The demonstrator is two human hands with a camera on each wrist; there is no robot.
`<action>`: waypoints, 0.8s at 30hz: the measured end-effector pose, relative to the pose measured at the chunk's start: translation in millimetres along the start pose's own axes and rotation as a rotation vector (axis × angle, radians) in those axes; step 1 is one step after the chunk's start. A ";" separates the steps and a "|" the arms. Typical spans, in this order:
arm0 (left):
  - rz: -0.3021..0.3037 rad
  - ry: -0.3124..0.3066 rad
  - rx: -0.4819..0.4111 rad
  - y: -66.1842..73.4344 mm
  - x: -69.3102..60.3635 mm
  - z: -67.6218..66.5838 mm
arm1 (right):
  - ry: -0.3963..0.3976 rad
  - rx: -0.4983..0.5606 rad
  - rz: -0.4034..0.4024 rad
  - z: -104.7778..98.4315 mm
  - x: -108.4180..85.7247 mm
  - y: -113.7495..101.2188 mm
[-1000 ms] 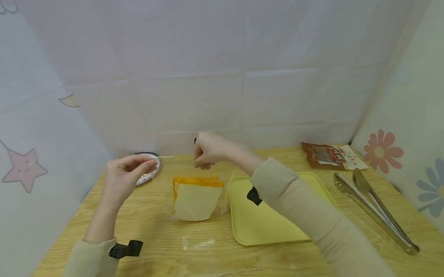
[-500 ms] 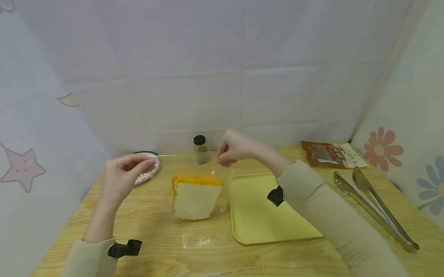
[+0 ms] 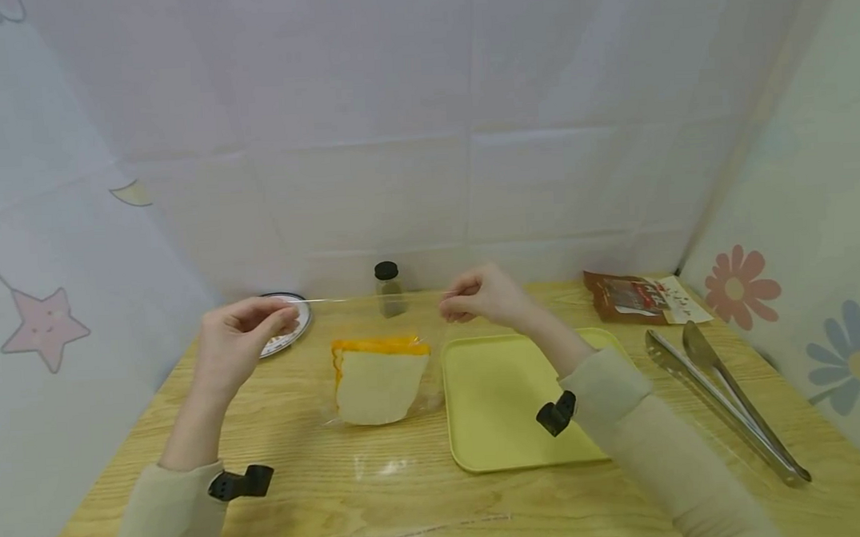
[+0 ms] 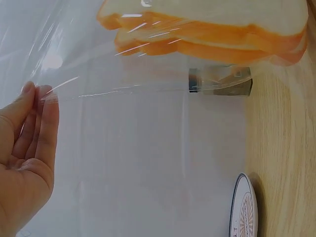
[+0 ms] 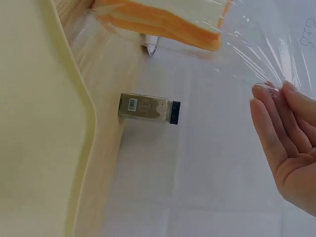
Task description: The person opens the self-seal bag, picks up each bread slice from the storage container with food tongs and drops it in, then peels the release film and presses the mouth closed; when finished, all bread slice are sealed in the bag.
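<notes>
Two white bread slices with orange crusts (image 3: 380,383) stand on the table, inside what looks like a clear plastic bag (image 4: 69,89). At the bag's upper left, my left hand (image 3: 234,341) pinches the thin film between thumb and fingers. My right hand (image 3: 489,298) pinches the same upper edge on the right, so it is stretched level between both hands. In the right wrist view, creases fan out through the film from the fingertips (image 5: 289,89). The bread (image 5: 163,19) shows through the plastic, below the hands.
A yellow tray (image 3: 523,409) lies right of the bread. Behind the film stands a black-capped jar (image 3: 389,290). A patterned plate (image 3: 303,326) is at the back left, partly hidden by my left hand. Metal tongs (image 3: 731,407) and a brown-and-white food pouch (image 3: 640,299) lie at the right.
My right hand has moved right along the film's upper edge, away from the left hand, uncovering the jar. Its fingers now pinch the film's right end. The left hand has hardly moved.
</notes>
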State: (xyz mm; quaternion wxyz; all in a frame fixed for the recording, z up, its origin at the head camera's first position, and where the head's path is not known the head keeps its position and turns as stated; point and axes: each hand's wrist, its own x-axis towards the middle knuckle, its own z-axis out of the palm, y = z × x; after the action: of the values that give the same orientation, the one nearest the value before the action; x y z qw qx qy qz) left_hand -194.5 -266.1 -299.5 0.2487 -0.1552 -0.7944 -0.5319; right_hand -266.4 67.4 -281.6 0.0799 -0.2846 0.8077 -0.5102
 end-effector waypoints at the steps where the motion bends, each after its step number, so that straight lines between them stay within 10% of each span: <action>1: 0.005 -0.002 -0.015 -0.3 0.1 0.1 | 0.022 0.042 0.001 0.7 -1.6 2.8; 16: 0.173 -0.016 -0.367 30.7 -13.8 -11.7 | 0.145 0.258 -0.181 10.4 -33.8 -11.8; 24: 0.058 0.090 -0.398 66.8 -40.6 -20.2 | 0.071 0.354 -0.110 14.5 -65.3 -36.0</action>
State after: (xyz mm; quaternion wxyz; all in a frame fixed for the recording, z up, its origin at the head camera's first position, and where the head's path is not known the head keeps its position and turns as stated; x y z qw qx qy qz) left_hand -122.1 -258.2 -264.7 0.2635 -0.2005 -0.6570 -0.6773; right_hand -192.9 79.9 -267.6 0.0723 -0.2917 0.6908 -0.6577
